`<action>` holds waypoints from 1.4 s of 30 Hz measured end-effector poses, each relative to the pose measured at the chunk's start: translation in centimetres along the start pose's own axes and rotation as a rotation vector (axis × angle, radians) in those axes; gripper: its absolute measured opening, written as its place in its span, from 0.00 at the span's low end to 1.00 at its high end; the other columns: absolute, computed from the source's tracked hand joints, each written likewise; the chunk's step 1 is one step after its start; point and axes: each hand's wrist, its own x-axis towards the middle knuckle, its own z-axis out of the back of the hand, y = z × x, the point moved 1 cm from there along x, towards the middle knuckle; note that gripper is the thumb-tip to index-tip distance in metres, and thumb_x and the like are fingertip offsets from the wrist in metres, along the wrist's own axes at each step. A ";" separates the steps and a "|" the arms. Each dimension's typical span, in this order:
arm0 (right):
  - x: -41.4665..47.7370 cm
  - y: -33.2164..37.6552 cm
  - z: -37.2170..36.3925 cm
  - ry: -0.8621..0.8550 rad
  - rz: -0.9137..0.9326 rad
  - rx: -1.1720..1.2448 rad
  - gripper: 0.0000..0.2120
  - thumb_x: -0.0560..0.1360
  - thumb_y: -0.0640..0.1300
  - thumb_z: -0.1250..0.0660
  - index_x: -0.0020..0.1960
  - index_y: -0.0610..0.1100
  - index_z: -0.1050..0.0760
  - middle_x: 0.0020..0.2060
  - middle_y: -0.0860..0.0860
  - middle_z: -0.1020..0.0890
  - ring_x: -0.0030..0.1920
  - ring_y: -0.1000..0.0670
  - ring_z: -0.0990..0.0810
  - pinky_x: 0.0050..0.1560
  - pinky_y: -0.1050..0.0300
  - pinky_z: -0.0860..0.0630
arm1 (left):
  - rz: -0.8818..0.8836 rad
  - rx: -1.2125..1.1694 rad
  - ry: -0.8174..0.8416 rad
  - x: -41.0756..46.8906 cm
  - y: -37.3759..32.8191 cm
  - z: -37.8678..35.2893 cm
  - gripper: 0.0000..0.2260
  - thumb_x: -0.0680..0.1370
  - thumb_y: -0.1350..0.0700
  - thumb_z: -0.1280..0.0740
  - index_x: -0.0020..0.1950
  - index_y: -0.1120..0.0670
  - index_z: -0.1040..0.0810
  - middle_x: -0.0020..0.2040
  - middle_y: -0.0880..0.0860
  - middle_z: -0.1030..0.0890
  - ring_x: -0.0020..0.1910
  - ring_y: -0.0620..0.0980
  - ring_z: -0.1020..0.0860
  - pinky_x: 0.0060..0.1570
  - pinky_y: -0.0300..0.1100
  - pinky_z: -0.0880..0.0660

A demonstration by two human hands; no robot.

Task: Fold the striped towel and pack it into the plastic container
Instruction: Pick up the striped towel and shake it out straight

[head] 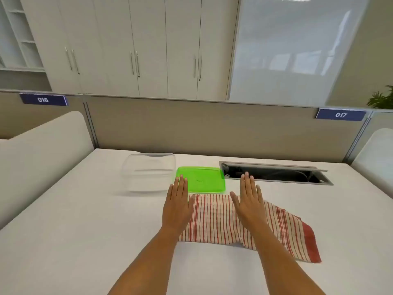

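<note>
A red-and-cream striped towel (pixel 214 220) lies loosely spread on the white table, its right end with a solid red band trailing toward me. My left hand (pixel 177 204) is flat with fingers extended over the towel's left edge. My right hand (pixel 249 199) is flat and extended above the towel's middle. Neither hand grips anything. The clear plastic container (pixel 148 172) stands open at the back left. Its green lid (pixel 202 180) lies beside it, just beyond the towel and partly behind my left fingertips.
An open cable tray slot (pixel 276 173) is cut into the table (pixel 74 231) behind the towel on the right. A beige partition (pixel 191 128) closes the far edge. White side dividers stand at left and right.
</note>
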 end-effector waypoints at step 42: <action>-6.6 -0.9 -6.5 0.314 -0.104 0.022 0.28 0.81 0.56 0.57 0.77 0.46 0.57 0.78 0.50 0.53 0.77 0.50 0.56 0.77 0.51 0.58 | -0.208 -0.173 0.299 -7.1 0.7 -4.6 0.32 0.74 0.35 0.44 0.73 0.50 0.37 0.75 0.47 0.37 0.74 0.43 0.42 0.72 0.36 0.53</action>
